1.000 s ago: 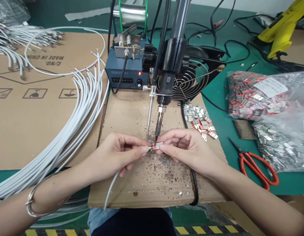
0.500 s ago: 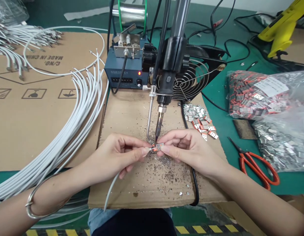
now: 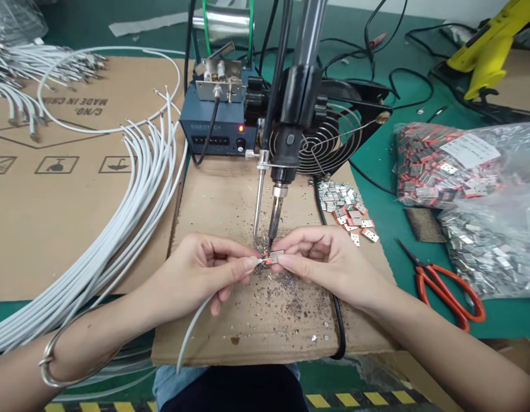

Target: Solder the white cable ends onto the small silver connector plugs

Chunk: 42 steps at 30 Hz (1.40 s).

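My left hand (image 3: 217, 269) pinches the end of a white cable (image 3: 191, 329), whose tail hangs down over the cardboard's front edge. Between thumb and fingers, my right hand (image 3: 322, 260) grips a USB connector (image 3: 274, 258) with a metal shell and an orange rear part. The cable's tip meets the orange end; whether they are joined I cannot tell. Right above that spot points the tip of a soldering iron (image 3: 275, 214) clamped in a stand. Beside it, a thin metal solder feed tube (image 3: 258, 209) curves down to the same place.
Behind stands a blue solder feeder (image 3: 213, 134) with a solder spool (image 3: 228, 26), next to a fan (image 3: 318, 140). Loose connectors (image 3: 354, 217) lie right, beyond them bagged connectors (image 3: 447, 166) and red-handled scissors (image 3: 451, 292). A bundle of white cables (image 3: 131, 217) spreads left.
Both hands keep their hold on the cable and the connector, almost in place. The whole view has shifted slightly.
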Motion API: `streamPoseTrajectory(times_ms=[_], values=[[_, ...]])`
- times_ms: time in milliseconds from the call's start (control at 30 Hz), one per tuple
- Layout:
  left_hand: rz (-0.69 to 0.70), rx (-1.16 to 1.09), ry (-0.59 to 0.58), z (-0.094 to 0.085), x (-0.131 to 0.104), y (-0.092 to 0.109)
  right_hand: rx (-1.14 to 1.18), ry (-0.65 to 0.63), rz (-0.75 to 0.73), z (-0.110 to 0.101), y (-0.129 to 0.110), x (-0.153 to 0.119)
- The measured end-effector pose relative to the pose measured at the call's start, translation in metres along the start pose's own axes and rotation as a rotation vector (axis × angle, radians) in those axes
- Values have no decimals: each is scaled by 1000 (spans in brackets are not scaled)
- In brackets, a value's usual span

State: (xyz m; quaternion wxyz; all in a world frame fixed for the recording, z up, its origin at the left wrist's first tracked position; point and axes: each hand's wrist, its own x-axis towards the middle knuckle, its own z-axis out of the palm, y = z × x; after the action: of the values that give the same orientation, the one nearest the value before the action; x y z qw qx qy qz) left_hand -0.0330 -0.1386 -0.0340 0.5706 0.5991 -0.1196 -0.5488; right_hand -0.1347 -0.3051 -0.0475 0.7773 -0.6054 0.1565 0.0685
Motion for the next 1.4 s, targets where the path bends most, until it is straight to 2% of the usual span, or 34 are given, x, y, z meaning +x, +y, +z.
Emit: streamPoseTrajectory(times_ms=[300,533,933,1400], values=[[-37,-14,29,-1,1,1,-19,-36,-29,-2,0,0],[-34,-31,73,2,2,1,-66,48,-6,1,1,2],[-23,-6,31,-1,1,2,-31,-50,10,-2,-1,0],[-54,18,48,1,0,4,-38,-29,38,-2,-2,0]])
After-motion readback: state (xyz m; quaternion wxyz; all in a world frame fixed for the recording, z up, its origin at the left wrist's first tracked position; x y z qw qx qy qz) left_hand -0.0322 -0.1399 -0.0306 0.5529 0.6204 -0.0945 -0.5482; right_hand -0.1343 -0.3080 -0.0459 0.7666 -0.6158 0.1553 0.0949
